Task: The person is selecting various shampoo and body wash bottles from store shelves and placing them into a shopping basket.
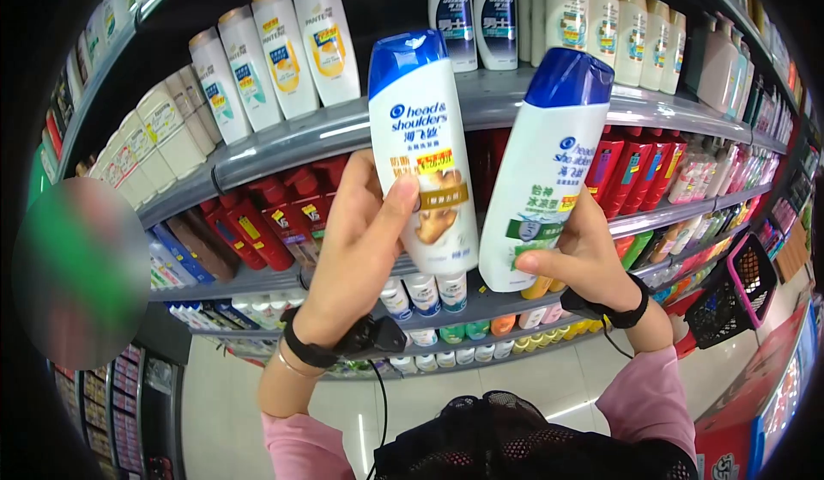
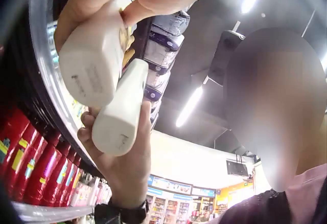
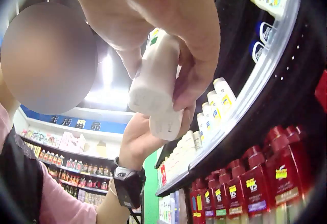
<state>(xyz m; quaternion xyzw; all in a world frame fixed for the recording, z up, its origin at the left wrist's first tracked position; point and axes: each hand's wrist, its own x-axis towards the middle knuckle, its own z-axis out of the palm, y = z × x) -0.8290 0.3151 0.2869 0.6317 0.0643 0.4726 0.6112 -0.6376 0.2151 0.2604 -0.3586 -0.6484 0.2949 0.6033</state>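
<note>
Black mesh bag [image 1: 515, 437]: nearest the head camera, low in the frame, below both forearms.
Pink sleeves [image 1: 648, 403]: on both arms, pushed back from the wrists, which carry black straps.
Left hand [image 1: 356, 248]: raised, thumb across the front and fingers curled behind the lower half of the gold-label Head & Shoulders bottle [image 1: 425, 154].
Right hand [image 1: 584, 261]: raised alongside, wrapped round the lower part of the green-label Head & Shoulders bottle [image 1: 541, 171], thumb on its front.
Hands together or apart: apart, each clamped on its own bottle.
Bottles: both white with blue caps, held in the air in front of the shelving. The gold-label one is near upright and the green-label one leans right. Their bases are close, but whether they touch cannot be told.
Step in hand: the two labels face the wearer side by side, which reads as a comparison of the two.
Next move calls for: care with the low grips, since both bottles stand tall above the fingers. Returning either one means lifting it over the grey shelf rail [image 1: 283, 145] just behind.
Shelves behind: Pantene bottles [image 1: 283, 51] above the rail, red bottles [image 1: 257, 222] below.
Farther off: a black shopping basket [image 1: 738, 287] with a pink rim, on the right.
</note>
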